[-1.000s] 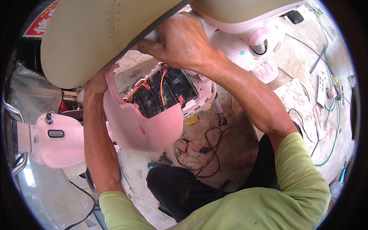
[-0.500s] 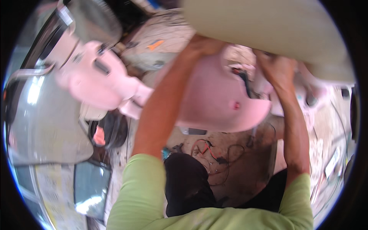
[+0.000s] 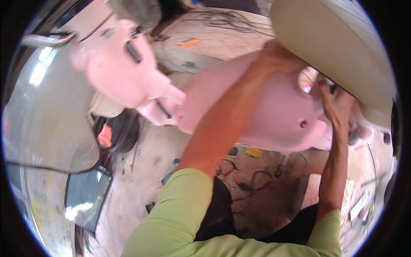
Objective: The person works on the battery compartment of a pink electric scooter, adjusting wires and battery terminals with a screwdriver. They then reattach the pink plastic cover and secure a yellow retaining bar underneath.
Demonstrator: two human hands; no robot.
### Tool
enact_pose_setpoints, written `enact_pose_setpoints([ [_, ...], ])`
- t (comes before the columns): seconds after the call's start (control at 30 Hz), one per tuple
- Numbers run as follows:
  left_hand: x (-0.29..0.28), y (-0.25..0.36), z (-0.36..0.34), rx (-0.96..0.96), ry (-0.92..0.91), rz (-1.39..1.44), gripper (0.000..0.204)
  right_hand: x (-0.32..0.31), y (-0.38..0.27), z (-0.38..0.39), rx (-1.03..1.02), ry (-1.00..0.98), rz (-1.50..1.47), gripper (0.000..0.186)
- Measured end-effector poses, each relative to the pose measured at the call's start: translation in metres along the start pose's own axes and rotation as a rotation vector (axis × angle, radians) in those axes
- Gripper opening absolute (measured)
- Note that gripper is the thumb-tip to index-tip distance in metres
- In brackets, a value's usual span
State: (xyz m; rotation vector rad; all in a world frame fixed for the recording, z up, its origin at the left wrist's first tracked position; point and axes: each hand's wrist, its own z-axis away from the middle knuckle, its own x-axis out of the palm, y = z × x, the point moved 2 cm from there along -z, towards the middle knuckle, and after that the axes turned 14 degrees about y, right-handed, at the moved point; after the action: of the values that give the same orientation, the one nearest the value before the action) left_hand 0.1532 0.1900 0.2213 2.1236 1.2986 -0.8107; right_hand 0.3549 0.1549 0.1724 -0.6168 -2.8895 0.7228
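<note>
Under the beige seat (image 3: 338,47), the pink body panel (image 3: 265,107) was gripped by the right hand (image 3: 336,105), while the left hand's (image 3: 278,58) fingers could not be told; both sides should be supported evenly.

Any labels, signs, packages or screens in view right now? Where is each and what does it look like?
Small orange label or tag: top centre, on the pale floor; flat, roughly rectangular, blurred.
Red-orange sticker-like patch: left of centre, against a dark round part; soft-edged, blurred.
White strip label: lower right on the floor; long, narrow.
No screens or packages can be made out.
</note>
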Motion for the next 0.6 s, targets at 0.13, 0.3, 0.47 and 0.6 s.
enact_pose_setpoints([
  [0.13, 0.015, -0.011, 0.012, 0.267, 0.058, 0.088, 0.034, -0.009, 0.011, 0.002, 0.174, -0.200, -0.093, 0.029],
  [0.3, 0.048, 0.005, 0.024, 0.292, 0.126, 0.042, 0.024, -0.010, 0.008, -0.005, 0.083, -0.210, -0.038, 0.036],
  [0.47, 0.100, -0.037, 0.057, -0.021, -0.075, 0.041, 0.033, -0.008, 0.013, -0.002, -0.036, -0.132, -0.054, 0.028],
  [0.6, 0.117, -0.048, 0.101, -0.235, -0.177, -0.134, 0.057, -0.010, 0.011, -0.004, 0.043, -0.195, 0.001, 0.044],
])
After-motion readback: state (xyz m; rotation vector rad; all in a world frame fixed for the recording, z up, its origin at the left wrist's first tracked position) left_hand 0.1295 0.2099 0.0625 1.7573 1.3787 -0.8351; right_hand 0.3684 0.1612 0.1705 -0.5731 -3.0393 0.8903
